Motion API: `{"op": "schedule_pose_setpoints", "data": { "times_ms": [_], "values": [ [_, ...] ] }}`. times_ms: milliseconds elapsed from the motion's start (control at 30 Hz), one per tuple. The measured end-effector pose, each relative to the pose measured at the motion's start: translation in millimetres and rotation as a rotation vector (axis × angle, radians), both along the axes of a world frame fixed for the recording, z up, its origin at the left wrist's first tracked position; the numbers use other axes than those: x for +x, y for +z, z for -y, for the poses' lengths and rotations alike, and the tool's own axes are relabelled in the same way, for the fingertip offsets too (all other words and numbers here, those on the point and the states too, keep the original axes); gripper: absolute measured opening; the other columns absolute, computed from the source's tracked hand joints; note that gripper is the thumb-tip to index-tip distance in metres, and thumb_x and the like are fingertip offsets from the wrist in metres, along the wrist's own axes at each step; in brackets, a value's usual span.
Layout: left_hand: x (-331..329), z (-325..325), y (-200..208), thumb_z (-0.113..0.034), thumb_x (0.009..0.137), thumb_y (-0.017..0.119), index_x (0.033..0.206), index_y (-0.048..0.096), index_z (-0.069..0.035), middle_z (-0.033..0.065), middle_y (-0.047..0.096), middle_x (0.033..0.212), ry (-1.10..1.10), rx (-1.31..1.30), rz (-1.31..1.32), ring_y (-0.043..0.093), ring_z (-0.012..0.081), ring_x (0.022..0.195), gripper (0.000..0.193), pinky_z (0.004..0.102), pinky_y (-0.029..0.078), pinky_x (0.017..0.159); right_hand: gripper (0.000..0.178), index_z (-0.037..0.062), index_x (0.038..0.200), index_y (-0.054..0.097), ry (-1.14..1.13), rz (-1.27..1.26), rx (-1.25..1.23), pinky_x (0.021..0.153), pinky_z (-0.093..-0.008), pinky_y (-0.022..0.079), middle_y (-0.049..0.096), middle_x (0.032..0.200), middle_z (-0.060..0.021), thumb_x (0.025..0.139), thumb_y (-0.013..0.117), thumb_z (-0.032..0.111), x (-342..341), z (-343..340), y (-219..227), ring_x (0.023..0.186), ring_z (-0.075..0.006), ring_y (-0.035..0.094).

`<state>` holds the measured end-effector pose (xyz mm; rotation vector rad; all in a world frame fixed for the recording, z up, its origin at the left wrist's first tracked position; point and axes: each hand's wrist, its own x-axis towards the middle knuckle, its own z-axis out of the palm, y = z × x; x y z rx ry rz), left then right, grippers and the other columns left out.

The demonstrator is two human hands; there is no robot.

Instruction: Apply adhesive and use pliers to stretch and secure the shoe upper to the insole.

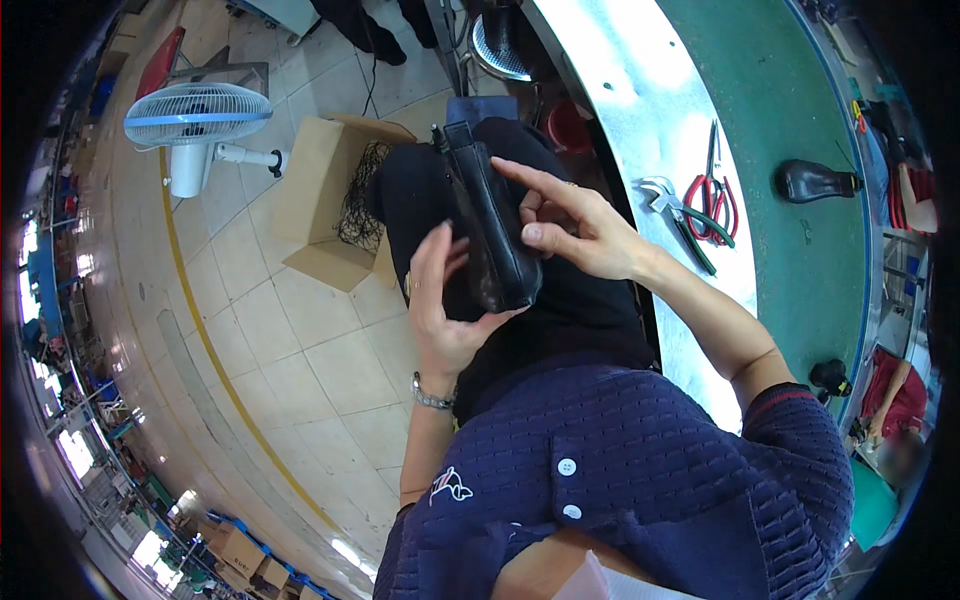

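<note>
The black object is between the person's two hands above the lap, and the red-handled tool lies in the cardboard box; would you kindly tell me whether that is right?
Not quite: the head view shows the red-handled tool lying on the metal bench top, not in the cardboard box. The black object is between the left hand and right hand above the lap.

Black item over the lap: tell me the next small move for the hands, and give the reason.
I'd probably curl the right hand around the far part of the black item to steady it: the left hand is at its near end, while the right index finger is extended rather than wrapped around it.
</note>
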<state>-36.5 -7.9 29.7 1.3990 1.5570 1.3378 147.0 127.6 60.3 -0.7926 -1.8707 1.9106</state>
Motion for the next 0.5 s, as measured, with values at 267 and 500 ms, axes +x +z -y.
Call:
{"op": "schedule_pose_setpoints", "data": {
  "times_ms": [267, 500],
  "values": [
    [-19, -35, -30, -0.012, 0.056, 0.092, 0.154, 0.001, -0.007, 0.0118, 0.024, 0.156, -0.27, -0.161, 0.487, 0.033, 0.0223, 0.139, 0.134, 0.0383, 0.031, 0.113, 0.059, 0.0101, 0.147, 0.039, -0.095, 0.109, 0.11, 0.07, -0.0248, 0.046, 0.051, 0.091, -0.0026, 0.092, 0.062, 0.012, 5, 1, 7, 0.077, -0.0096, 0.052],
    [-78, -35, 4, -0.055, 0.09, 0.059, 0.147, 0.028, -0.004, 0.012, 0.04, 0.147, 0.102, -0.201, 0.984, 0.044, 0.0263, 0.132, 0.083, 0.039, 0.037, 0.109, 0.042, 0.0061, 0.126, 0.058, -0.55, 0.797, 0.755, 0.089, -0.0411, 0.047, 0.058, 0.116, -0.0177, 0.086, 0.067, 0.014, 131, 13, -46, 0.104, -0.0327, 0.058]
  ]
}}
